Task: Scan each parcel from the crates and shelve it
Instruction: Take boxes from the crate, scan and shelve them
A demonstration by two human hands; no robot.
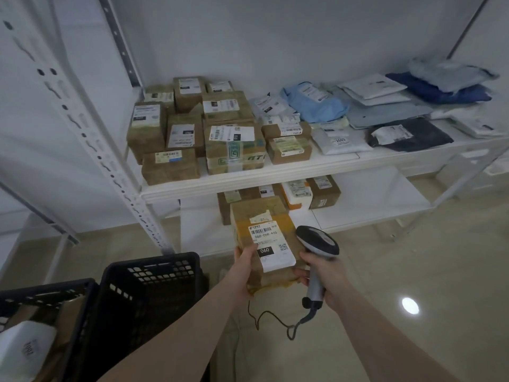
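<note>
Parcel (264, 244) between hands, before shelf edge (275, 180)

Glossy tile floor (413, 257) w/ light glare (410, 305) — white wall (275, 37) behind.

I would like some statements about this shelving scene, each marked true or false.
1. The left hand holds a cardboard box with a white label. True.
2. The right hand is empty. False: it grips a scanner.
3. The black crate stands on the upper shelf. False: it sits low at the left, in front of the rack.
4. The upper shelf carries boxes at its left and soft mailers at its right. True.
</note>
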